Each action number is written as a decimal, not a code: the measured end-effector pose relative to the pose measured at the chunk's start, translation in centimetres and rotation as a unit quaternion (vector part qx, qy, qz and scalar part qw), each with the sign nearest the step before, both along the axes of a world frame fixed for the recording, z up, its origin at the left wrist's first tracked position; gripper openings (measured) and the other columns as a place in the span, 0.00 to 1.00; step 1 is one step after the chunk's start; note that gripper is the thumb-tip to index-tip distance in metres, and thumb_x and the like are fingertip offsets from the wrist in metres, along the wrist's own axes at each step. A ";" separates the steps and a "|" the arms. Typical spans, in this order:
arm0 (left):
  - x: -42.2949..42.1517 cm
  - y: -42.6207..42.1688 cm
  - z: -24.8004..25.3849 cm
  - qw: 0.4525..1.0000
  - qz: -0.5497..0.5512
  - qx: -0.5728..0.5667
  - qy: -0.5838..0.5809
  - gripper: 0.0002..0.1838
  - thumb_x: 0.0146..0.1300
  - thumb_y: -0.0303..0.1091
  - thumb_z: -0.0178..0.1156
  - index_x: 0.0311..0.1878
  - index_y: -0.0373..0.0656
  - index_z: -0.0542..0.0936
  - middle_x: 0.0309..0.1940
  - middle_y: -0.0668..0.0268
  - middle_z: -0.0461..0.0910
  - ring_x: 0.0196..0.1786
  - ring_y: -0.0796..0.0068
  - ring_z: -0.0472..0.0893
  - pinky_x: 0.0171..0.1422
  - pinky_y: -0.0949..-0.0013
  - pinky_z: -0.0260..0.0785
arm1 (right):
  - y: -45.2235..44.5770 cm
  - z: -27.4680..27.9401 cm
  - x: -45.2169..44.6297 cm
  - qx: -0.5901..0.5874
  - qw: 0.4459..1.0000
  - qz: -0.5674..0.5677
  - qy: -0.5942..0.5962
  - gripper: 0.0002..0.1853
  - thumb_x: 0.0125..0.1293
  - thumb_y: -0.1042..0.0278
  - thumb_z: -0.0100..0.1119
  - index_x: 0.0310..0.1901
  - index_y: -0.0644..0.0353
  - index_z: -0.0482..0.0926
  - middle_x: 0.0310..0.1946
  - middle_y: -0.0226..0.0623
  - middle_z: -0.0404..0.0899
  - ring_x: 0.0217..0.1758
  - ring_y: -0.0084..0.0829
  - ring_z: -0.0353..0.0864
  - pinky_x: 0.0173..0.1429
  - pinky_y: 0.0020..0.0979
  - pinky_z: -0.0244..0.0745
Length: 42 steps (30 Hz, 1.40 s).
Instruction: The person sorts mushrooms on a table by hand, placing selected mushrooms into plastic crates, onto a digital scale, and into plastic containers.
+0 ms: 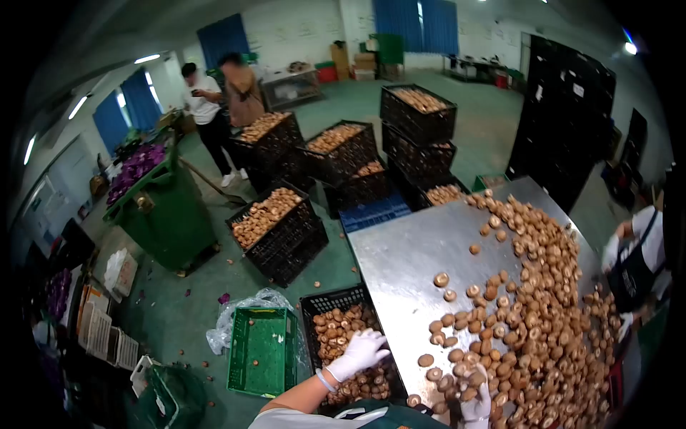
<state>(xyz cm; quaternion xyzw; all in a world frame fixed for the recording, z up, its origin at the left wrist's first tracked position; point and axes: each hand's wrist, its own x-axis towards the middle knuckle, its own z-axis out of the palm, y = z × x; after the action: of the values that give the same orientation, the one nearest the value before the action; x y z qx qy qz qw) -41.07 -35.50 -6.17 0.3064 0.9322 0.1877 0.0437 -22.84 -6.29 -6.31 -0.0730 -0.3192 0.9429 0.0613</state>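
Note:
My left hand [361, 353], in a white glove, reaches over a black crate [309, 304] filled with brown mushrooms [336, 329]. Its fingers are stretched toward the table edge, and nothing shows in them. At the near edge of the metal table [400, 279], my right hand [476, 406], also gloved in white, is against the mushrooms [532, 314] heaped there. Mushrooms partly cover its fingers, so their grip is unclear. A small dark shape lies beside this hand, too indistinct to name.
An open green crate [261, 390] sits on the floor beside clear plastic [223, 325]. Black crates of mushrooms [282, 236] stand beyond. A green bin [168, 222] is at left. Two people stand behind; another person [639, 250] works across the table at right.

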 end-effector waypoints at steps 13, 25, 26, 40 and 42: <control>6.4 6.6 -1.0 0.944 -0.243 0.045 -0.218 0.20 0.57 0.47 0.63 0.49 0.45 0.80 0.39 0.60 0.78 0.46 0.60 0.79 0.49 0.61 0.73 | 4.3 2.5 4.0 0.146 0.967 -0.180 -0.102 0.24 0.72 0.58 0.49 0.65 0.56 0.64 0.58 0.43 0.71 0.49 0.31 0.77 0.49 0.31 0.78; 6.7 7.4 -2.3 0.904 -0.292 0.093 -0.297 0.16 0.59 0.37 0.61 0.50 0.45 0.80 0.40 0.57 0.76 0.44 0.57 0.79 0.51 0.62 0.72 | 7.5 1.4 -4.9 0.725 0.634 -0.202 -0.176 0.18 0.60 0.63 0.63 0.51 0.57 0.78 0.52 0.43 0.75 0.56 0.41 0.75 0.61 0.34 0.69; 6.3 7.2 -1.7 0.900 -0.246 0.112 -0.342 0.15 0.59 0.36 0.62 0.50 0.45 0.80 0.39 0.58 0.76 0.42 0.61 0.79 0.49 0.64 0.72 | 7.7 1.0 -6.1 0.784 0.563 -0.186 -0.183 0.20 0.56 0.62 0.66 0.51 0.55 0.79 0.55 0.43 0.73 0.56 0.42 0.75 0.58 0.36 0.72; 1.8 0.2 -1.3 0.901 0.067 0.209 -0.374 0.12 0.62 0.27 0.59 0.48 0.38 0.79 0.43 0.64 0.81 0.44 0.74 0.79 0.51 0.70 0.72 | 6.1 2.2 -7.2 0.384 0.908 0.076 -0.149 0.28 0.65 0.63 0.60 0.64 0.63 0.67 0.59 0.33 0.70 0.62 0.26 0.68 0.66 0.29 0.64; 1.5 0.5 -2.1 0.983 -0.004 0.140 -0.116 0.13 0.57 0.27 0.62 0.46 0.38 0.80 0.41 0.59 0.80 0.44 0.63 0.79 0.52 0.65 0.72 | 5.4 0.8 -6.5 0.305 0.940 0.062 -0.136 0.30 0.66 0.62 0.59 0.67 0.64 0.63 0.61 0.35 0.70 0.64 0.27 0.67 0.67 0.29 0.62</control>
<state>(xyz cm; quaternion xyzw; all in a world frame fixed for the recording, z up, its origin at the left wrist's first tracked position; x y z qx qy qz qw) -39.60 -35.01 -8.25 0.2897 0.8840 0.3505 0.1087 -29.36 -0.89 -5.53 -0.1588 -0.6008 0.7831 -0.0218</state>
